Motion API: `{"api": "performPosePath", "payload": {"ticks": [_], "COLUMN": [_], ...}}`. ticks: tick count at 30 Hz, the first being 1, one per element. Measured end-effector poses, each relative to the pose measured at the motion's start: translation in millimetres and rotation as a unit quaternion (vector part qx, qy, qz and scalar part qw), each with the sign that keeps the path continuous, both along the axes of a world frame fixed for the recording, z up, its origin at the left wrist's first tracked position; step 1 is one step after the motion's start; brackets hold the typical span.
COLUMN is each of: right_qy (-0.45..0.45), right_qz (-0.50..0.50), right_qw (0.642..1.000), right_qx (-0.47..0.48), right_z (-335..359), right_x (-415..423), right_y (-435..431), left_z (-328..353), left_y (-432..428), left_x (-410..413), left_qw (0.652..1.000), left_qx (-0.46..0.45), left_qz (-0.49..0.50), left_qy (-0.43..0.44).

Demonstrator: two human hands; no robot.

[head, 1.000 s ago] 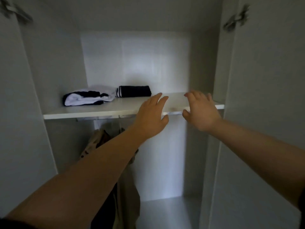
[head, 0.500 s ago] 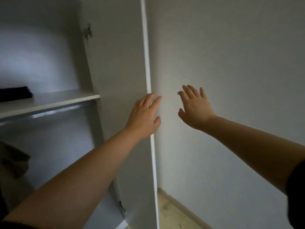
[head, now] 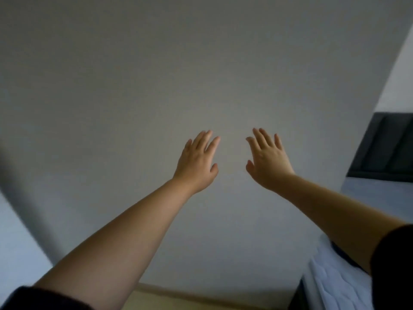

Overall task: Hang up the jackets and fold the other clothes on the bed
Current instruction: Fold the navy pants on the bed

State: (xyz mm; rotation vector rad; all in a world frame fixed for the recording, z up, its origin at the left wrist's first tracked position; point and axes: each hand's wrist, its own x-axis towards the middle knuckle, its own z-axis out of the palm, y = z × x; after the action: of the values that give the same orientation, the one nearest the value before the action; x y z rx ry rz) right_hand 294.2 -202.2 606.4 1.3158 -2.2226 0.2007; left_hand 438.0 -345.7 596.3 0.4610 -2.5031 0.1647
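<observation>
A plain pale grey wall (head: 134, 86) fills most of the head view, with a narrow strip of yellowish floor (head: 178, 300) along its foot. At the left edge runs a slanting grey band (head: 20, 202), too blurred to identify. At the far right a dark, flat panel (head: 384, 148) stands against the lighter side wall.

Both bare arms reach out toward the wall, each ending in a dark sleeve (head: 393, 265) at the frame's bottom. The left hand (head: 196, 162) and the right hand (head: 268, 162) are raised side by side, near each other but apart, backs toward the camera. The fingers (head: 202, 139) of both are straight and slightly spread, and they hold nothing.

The bed (head: 330, 276) shows only as a white quilted corner at lower right, beneath the right forearm. A dark piece of cloth (head: 342, 253) lies on it, mostly hidden by the arm, so what garment it is cannot be told.
</observation>
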Motion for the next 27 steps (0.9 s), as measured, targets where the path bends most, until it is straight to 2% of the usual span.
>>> {"api": "performPosePath", "payload": {"ticks": [5, 9, 13, 20, 25, 27], "right_qy": [-0.004, 0.015, 0.048, 0.092, 0.095, 0.066], "right_qz": [-0.027, -0.022, -0.019, -0.011, -0.023, -0.024], "right_qw": [0.996, 0.996, 0.996, 0.996, 0.995, 0.997], "right_qx": [0.083, 0.085, 0.073, -0.014, -0.029, -0.032], "right_z": [-59.4, -87.3, -146.5, -279.5, -375.0, -411.2], "right_x": [-124.0, -192.1, -234.7, -296.6, -351.8, -372.4], "right_y": [69.7, 100.2, 117.6, 162.7, 232.5, 266.5], "left_z": [-53.9, -98.7, -153.7, -283.6, -385.2, -418.5], "left_y": [63.3, 93.5, 107.0, 154.4, 229.6, 267.9], "left_x": [-144.8, -203.0, -239.3, -313.3, -381.4, -406.8], "left_qw": [0.997, 0.994, 0.994, 0.998, 0.999, 0.999], "left_qx": [0.051, 0.049, 0.0, -0.044, -0.031, -0.019], "left_qz": [-0.025, -0.04, -0.044, -0.03, -0.04, -0.04], "left_qy": [-0.045, -0.087, -0.099, -0.039, 0.012, 0.019]}}
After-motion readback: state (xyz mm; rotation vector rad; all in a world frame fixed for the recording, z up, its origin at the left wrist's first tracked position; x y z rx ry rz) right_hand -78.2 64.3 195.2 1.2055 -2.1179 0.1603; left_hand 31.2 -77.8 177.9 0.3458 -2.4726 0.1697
